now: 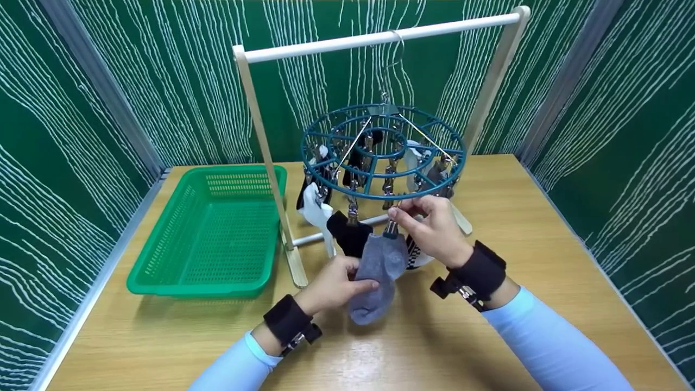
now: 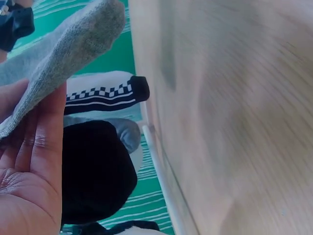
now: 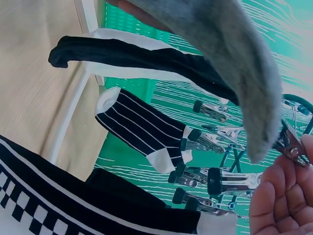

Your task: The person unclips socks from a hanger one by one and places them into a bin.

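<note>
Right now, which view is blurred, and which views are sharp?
Left wrist view: the wooden table is smeared by motion blur, while the grey sock stays fairly sharp. Head view: sharp, evenly lit, slightly curved at the edges. Right wrist view: clear on the clips.

Green plastic basket (image 1: 209, 239) on wooden table (image 1: 543, 260), striped green backdrop (image 1: 65, 141) behind

A staged recording booth set up for laundry work

Green patterned curtains (image 1: 136, 81) enclosed a wooden table (image 1: 543, 217) on three sides; on it stood a small wooden rail (image 1: 380, 38) with a round teal peg hanger (image 1: 326, 127) and a green plastic basket (image 1: 157, 260).
</note>
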`<state>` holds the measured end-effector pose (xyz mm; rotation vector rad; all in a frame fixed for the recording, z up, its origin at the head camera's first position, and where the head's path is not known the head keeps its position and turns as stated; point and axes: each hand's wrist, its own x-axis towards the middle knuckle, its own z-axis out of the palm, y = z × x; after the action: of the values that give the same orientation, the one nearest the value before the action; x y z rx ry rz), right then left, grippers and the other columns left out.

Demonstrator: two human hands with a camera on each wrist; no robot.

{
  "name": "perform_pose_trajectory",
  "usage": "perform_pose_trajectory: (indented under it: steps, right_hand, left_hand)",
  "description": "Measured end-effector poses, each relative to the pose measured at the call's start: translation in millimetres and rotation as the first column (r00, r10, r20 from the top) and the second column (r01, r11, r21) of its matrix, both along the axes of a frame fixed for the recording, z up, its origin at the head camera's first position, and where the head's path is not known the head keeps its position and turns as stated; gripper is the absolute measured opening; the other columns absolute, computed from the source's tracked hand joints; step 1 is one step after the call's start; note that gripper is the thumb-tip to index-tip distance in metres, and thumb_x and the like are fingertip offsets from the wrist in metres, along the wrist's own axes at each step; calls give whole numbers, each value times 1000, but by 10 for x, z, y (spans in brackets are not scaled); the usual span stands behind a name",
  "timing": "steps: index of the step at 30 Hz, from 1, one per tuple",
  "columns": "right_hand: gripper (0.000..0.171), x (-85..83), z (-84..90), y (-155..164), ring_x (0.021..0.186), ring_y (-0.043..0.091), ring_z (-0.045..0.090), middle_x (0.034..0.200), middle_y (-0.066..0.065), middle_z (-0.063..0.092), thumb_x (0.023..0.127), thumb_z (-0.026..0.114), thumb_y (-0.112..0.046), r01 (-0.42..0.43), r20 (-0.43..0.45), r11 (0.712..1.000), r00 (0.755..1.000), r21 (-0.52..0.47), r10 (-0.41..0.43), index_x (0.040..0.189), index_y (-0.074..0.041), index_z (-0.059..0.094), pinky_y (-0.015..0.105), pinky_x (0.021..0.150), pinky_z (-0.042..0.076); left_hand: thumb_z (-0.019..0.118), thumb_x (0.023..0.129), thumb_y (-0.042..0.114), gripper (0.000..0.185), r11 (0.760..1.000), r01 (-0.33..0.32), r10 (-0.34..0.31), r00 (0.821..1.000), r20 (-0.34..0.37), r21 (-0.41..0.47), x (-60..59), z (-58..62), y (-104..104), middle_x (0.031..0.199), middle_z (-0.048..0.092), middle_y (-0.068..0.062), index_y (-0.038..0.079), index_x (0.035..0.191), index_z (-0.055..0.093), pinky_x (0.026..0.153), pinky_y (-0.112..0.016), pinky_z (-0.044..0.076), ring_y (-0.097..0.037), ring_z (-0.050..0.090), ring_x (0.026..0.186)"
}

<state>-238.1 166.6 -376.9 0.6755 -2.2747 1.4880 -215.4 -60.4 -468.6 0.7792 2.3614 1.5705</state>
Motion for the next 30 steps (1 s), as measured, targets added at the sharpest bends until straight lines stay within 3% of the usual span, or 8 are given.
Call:
perform_pose_trajectory:
  steps: [9, 19, 30]
  right_hand:
    - [8, -15, -8, 11, 73, 2, 65, 89, 19, 80, 98, 75, 5, 13, -17, 999, 1000, -29, -14, 91, 5, 79, 15, 68, 53]
    - [4, -14, -13, 35, 73, 4, 67, 88, 16, 82, 95, 81, 0, 10, 9, 1000, 1000, -17, -10, 97, 2, 84, 16, 68, 53]
    - [11, 11, 15, 36, 76, 3, 72, 99, 20, 83, 96, 81, -1, -11, 95, 1000, 995, -24, 13, 104, 5, 82, 15, 71, 59]
  left_hand:
    - [81, 94, 7, 12, 998, 59, -59, 997, -40, 1, 92, 61, -108, 99, 83, -18, -3, 102, 80, 80, -22, 62, -4, 72, 86]
    - [80, 97, 8, 9, 994, 103, -106, 986, -130, -29, 218, 302, -329, 93, 82, -12, 1, 103, 82, 76, -18, 56, 2, 67, 82]
    - [79, 98, 10, 12, 991, 118, -124, 986, -108, -60, 278, 529, -703, 99, 82, -14, 1, 106, 81, 76, -22, 62, -2, 71, 83]
